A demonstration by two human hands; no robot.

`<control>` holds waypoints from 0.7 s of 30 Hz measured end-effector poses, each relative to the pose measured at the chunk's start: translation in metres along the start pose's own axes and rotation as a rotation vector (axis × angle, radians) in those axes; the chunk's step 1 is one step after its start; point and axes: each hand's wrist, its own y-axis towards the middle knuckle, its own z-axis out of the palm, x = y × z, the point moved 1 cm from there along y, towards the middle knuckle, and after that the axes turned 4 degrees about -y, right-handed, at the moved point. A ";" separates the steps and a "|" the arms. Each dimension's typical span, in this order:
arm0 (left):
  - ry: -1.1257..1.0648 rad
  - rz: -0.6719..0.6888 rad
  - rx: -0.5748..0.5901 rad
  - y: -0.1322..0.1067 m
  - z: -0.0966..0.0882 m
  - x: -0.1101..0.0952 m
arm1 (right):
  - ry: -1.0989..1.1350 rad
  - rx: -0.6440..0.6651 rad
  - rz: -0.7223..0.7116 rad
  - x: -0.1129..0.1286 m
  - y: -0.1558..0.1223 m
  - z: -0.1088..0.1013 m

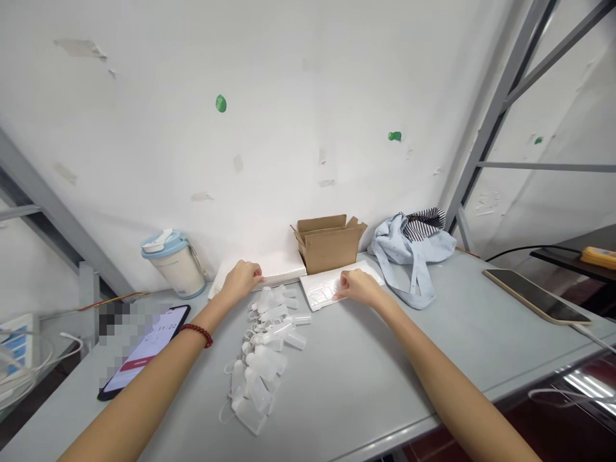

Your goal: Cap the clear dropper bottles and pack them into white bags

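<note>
My left hand [244, 280] is closed, fingertips pinched together at the front edge of a low stack of white sheets [283, 268]. Whatever lies between those fingers is too small to make out. On the right, my right hand [359, 287] has its thumb and fingers pinched on a white sheet [320, 292] with shiny, clear label-like patches. Between my forearms, a row of small translucent plastic bottles [262, 362] with loops lies on the grey table [346, 385], several of them overlapping.
An open cardboard box [332, 249] stands against the wall. To its right sits a light blue cloth bag [411, 247]. A lidded cup [176, 264] and a lit phone [149, 353] are at left. Another phone [534, 295] with a cable lies at right.
</note>
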 end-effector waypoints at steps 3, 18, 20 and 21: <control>0.003 0.007 -0.010 0.000 0.000 0.003 | -0.001 -0.031 -0.034 0.005 -0.001 -0.001; 0.218 0.180 -0.214 -0.006 -0.011 -0.001 | -0.070 -0.164 -0.235 0.019 -0.006 0.006; 0.288 0.253 -0.253 -0.016 -0.020 -0.005 | -0.076 -0.189 -0.230 0.022 -0.007 0.007; 0.322 0.286 -0.270 -0.022 -0.024 -0.007 | -0.076 -0.210 -0.231 0.024 -0.008 0.007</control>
